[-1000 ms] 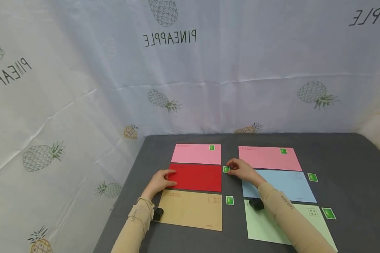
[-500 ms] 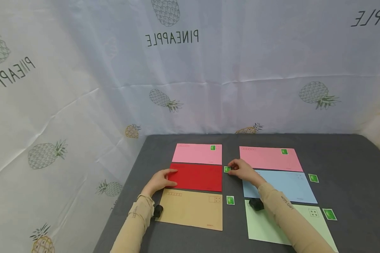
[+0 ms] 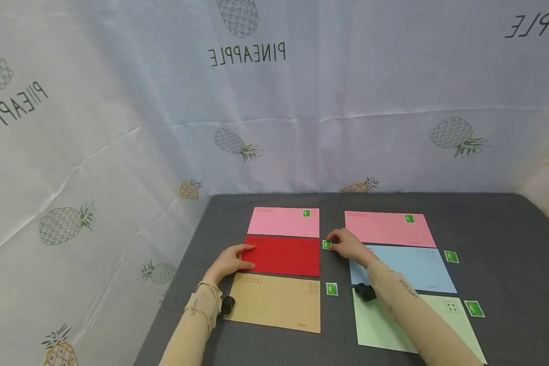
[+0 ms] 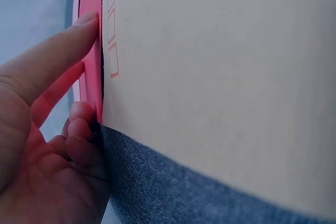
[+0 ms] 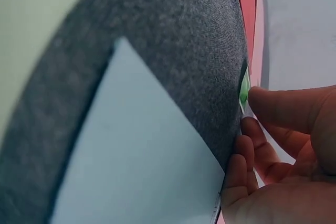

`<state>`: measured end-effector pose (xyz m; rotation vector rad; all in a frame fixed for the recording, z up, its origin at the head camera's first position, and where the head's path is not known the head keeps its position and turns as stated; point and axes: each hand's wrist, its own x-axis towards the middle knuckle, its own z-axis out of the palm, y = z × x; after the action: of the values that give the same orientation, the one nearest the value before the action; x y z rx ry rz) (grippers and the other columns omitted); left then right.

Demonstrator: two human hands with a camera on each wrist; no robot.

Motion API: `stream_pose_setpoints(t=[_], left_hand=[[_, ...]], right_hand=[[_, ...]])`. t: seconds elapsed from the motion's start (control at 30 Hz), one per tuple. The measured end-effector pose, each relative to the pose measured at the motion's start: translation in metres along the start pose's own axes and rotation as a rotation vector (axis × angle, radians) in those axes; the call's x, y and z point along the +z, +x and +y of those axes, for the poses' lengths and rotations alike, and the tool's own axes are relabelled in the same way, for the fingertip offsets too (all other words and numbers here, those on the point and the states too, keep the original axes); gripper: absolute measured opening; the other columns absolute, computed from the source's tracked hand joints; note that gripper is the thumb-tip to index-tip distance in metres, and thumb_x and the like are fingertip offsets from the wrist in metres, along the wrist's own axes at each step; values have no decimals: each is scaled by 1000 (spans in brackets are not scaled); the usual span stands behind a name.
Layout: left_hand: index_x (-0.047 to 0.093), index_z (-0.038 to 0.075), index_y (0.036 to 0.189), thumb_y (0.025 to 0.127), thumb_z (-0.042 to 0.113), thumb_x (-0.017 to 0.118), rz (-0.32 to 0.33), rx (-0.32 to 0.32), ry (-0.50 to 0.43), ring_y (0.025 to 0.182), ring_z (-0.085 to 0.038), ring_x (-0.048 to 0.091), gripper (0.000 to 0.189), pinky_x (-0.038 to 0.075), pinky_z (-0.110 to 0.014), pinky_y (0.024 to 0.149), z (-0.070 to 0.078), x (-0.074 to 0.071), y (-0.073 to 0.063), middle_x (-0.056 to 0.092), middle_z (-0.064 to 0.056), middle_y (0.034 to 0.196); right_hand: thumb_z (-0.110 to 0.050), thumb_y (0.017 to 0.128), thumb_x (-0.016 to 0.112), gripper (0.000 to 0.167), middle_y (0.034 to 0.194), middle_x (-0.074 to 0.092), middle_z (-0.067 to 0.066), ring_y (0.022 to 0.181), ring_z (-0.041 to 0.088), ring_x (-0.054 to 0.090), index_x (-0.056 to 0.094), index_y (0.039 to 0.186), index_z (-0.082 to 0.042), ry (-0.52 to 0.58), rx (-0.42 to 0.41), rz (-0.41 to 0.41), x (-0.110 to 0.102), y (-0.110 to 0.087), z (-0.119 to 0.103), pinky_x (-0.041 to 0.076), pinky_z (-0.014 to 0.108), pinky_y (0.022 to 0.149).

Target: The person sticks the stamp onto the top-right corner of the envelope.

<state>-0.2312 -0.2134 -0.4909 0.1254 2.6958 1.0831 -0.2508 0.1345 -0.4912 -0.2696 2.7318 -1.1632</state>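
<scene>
My left hand point(image 3: 229, 263) rests at the left end of a red envelope point(image 3: 282, 256), thumb and forefinger spread on it. In the left wrist view the thumb point(image 4: 63, 51) presses on the red paper and the lower fingers are curled. My right hand point(image 3: 349, 245) is at a small green stamp point(image 3: 327, 245) with a white border, just beyond the red envelope's right edge. The right wrist view has the thumb and a fingertip pinching the near edge of the stamp point(image 5: 244, 90), which stands tilted against the dark cloth.
Pink envelopes point(image 3: 281, 222) point(image 3: 389, 229) at the back each bear a green stamp. A tan envelope point(image 3: 274, 305), a blue envelope point(image 3: 416, 267) and a light green envelope point(image 3: 439, 310) lie nearer. Loose stamps point(image 3: 331, 289) point(image 3: 451, 256) point(image 3: 474, 308) lie beside them on the grey table point(image 3: 498, 223).
Both hands stay almost in place; the right forearm has shifted slightly left. The stamp at the right fingertips and the envelopes lie as before.
</scene>
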Motion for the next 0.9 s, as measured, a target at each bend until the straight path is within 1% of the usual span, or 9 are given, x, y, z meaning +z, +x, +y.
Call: stream_pose_setpoints(t=[0.1, 0.27, 0.3, 0.33, 0.4, 0.43, 0.5, 0.63, 0.9], left_hand=[[61, 21, 124, 73, 22, 78, 2, -3, 3, 114, -28, 49, 54, 44, -47, 96, -1, 0, 0, 55, -13, 128], [61, 21, 125, 73, 22, 78, 1, -2, 18, 102, -23, 50, 55, 45, -41, 88, -2, 0, 0, 59, -12, 104], [61, 21, 124, 73, 22, 78, 2, -1, 20, 102, -23, 50, 55, 45, -41, 88, -2, 1, 0, 59, -12, 104], [61, 20, 125, 73, 22, 78, 2, 1, 21, 103, -23, 50, 55, 45, -41, 89, -2, 1, 1, 59, -12, 104], [61, 20, 124, 73, 22, 78, 5, 2, 20, 107, -25, 51, 54, 45, -44, 92, -2, 1, 1, 59, -12, 116], [61, 21, 125, 73, 22, 78, 2, 1, 17, 109, -26, 50, 54, 44, -45, 94, -2, 2, 1, 58, -13, 118], [61, 21, 125, 73, 22, 78, 3, 0, 12, 114, -28, 50, 54, 42, -47, 97, -2, 2, 1, 55, -13, 128], [60, 20, 125, 73, 22, 77, 0, 0, 12, 116, -29, 49, 55, 41, -49, 98, -2, 3, 1, 54, -14, 130], [60, 21, 126, 73, 22, 77, 3, -1, 15, 114, -28, 49, 55, 42, -48, 98, -2, 3, 0, 54, -13, 129]], right_hand=[[-4, 82, 62, 17, 99, 54, 14, 88, 23, 48, 64, 99, -2, -38, 12, 18, 2, 0, -2, 44, 35, 76], [-5, 81, 64, 19, 91, 52, 11, 84, 21, 46, 63, 99, -4, -77, 25, 26, 5, -2, -4, 41, 31, 69], [-5, 81, 64, 19, 90, 52, 11, 83, 22, 46, 63, 100, -3, -84, 23, 25, 5, -2, -4, 40, 31, 68], [-5, 81, 64, 20, 90, 52, 11, 83, 22, 46, 63, 101, -3, -84, 30, 25, 5, -2, -4, 41, 31, 68], [-7, 81, 65, 22, 92, 52, 11, 85, 22, 46, 62, 103, -3, -86, 42, 30, 5, -3, -4, 42, 33, 70], [-7, 82, 65, 24, 94, 52, 12, 86, 23, 47, 61, 105, -2, -86, 46, 33, 5, -3, -4, 43, 34, 72], [-8, 82, 65, 27, 97, 52, 13, 88, 24, 47, 60, 107, -1, -80, 54, 40, 5, -4, -4, 45, 37, 75], [-7, 81, 65, 29, 100, 52, 15, 90, 26, 47, 59, 108, 0, -66, 48, 48, 4, -5, -4, 45, 40, 79], [-6, 80, 66, 28, 96, 54, 13, 86, 22, 47, 59, 106, 0, -49, 25, 45, 4, -6, -1, 43, 34, 73]])
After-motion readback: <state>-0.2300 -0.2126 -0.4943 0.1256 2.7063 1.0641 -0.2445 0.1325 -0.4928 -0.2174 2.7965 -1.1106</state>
